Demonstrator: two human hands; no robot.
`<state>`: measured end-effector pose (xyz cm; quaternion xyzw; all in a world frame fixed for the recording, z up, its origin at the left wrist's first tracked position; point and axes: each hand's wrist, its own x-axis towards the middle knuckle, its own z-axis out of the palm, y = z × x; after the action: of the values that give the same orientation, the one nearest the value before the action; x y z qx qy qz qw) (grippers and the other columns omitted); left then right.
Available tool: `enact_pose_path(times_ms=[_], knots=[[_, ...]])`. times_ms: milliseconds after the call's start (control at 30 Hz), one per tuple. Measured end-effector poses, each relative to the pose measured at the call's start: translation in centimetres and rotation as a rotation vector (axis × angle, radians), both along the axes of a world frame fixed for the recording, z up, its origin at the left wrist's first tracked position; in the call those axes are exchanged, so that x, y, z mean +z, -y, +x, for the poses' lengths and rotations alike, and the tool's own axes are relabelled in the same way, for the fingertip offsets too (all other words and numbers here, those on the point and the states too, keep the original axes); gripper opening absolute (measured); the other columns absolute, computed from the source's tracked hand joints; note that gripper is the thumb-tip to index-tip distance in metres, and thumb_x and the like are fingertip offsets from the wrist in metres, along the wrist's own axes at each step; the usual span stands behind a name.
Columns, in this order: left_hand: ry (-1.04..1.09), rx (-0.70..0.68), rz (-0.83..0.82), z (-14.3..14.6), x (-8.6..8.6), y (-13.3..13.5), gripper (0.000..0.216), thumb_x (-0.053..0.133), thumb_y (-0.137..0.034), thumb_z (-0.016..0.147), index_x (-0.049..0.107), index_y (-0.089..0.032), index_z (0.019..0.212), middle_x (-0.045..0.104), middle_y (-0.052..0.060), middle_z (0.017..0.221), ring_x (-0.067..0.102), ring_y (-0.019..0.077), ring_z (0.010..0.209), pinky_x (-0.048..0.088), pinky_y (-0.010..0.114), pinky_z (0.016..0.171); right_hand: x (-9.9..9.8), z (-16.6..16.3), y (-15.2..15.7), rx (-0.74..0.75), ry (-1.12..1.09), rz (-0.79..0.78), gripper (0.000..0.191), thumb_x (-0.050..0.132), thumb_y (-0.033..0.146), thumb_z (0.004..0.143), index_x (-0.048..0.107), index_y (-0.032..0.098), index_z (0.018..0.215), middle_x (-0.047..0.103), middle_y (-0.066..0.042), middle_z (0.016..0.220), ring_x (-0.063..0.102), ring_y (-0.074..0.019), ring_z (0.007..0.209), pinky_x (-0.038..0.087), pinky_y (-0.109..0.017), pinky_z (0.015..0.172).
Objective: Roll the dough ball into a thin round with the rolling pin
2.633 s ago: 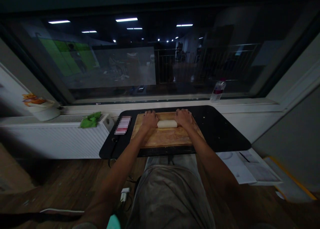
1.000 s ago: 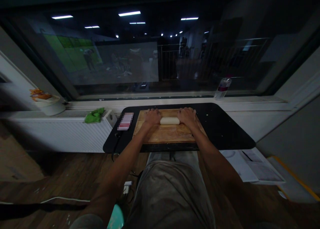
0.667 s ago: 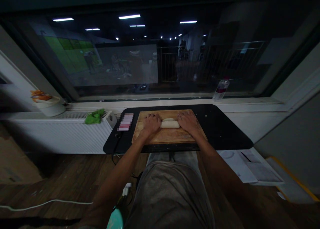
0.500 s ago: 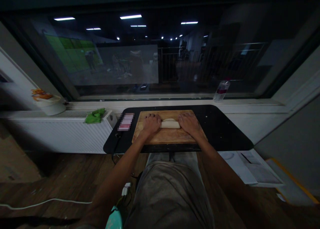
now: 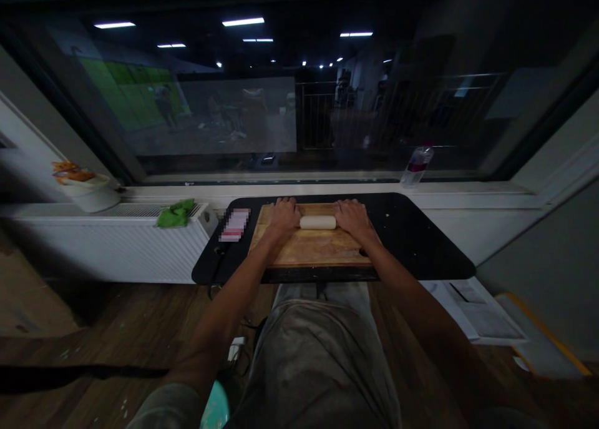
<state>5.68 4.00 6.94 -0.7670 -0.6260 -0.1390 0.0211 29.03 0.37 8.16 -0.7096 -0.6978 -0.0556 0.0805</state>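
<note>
Between both hands' flat, spread fingers (image 5: 286,205), the dough roll (image 5: 317,222) lies pressed.

Dim room at night, lit weakly from above and behind.

Most of the scene sits in heavy shadow; the floor and lower corners go nearly black. The window (image 5: 299,98) acts as a mirror, throwing back bright ceiling strip lights (image 5: 243,22) as hard white glare and a hazy, washed-out reflection of the interior. The wooden board (image 5: 313,248) is the best-lit patch, warm and fairly sharp. Wide-lens distortion bends the window frame and sill toward the edges, where detail turns soft and smeared. A small pixelated patch (image 5: 234,224) sits beside the board.
</note>
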Motion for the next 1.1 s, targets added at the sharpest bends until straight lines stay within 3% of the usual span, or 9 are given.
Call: enact_pose_path(times_ms=[500, 733, 900, 1100], knots=[[-0.037, 0.030, -0.083, 0.1, 0.6, -3.9, 0.046, 0.044, -0.027, 0.114, 0.078, -0.014, 0.143, 0.079, 0.023, 0.147, 0.070, 0.0365, 0.141, 0.057, 0.048, 0.114, 0.0, 0.4, -5.1, -0.039, -0.090, -0.044, 0.054, 0.039, 0.033, 0.117, 0.080, 0.016, 0.148, 0.077, -0.024, 0.153, 0.064, -0.0404, 0.148, 0.051, -0.055, 0.121], [-0.098, -0.025, -0.108, 0.0, 0.5, -3.4, 0.044, 0.054, -0.035, 0.113, 0.076, -0.013, 0.144, 0.075, 0.026, 0.151, 0.067, 0.0398, 0.144, 0.056, 0.051, 0.117, 0.0, 0.9, -5.1, -0.029, -0.079, -0.136, 0.054, 0.043, 0.034, 0.115, 0.077, 0.023, 0.155, 0.073, -0.018, 0.161, 0.062, -0.0400, 0.151, 0.053, -0.058, 0.122], [-0.090, -0.019, -0.107, -0.1, 0.1, -3.2, 0.044, 0.053, -0.038, 0.114, 0.076, -0.016, 0.143, 0.075, 0.023, 0.151, 0.067, 0.0380, 0.144, 0.056, 0.049, 0.118, -0.2, 1.3, -4.6, 0.017, -0.051, -0.158, 0.054, 0.055, 0.041, 0.113, 0.073, 0.027, 0.161, 0.072, -0.017, 0.162, 0.062, -0.0411, 0.151, 0.055, -0.058, 0.121], [-0.119, -0.080, -0.135, -0.3, 0.0, -3.1, 0.046, 0.066, -0.044, 0.109, 0.077, -0.018, 0.145, 0.074, 0.023, 0.150, 0.065, 0.0404, 0.146, 0.052, 0.052, 0.123, -0.6, 1.5, -4.2, 0.040, -0.036, -0.151, 0.048, 0.054, 0.038, 0.116, 0.075, 0.027, 0.158, 0.074, -0.016, 0.158, 0.066, -0.0360, 0.146, 0.054, -0.048, 0.120]])
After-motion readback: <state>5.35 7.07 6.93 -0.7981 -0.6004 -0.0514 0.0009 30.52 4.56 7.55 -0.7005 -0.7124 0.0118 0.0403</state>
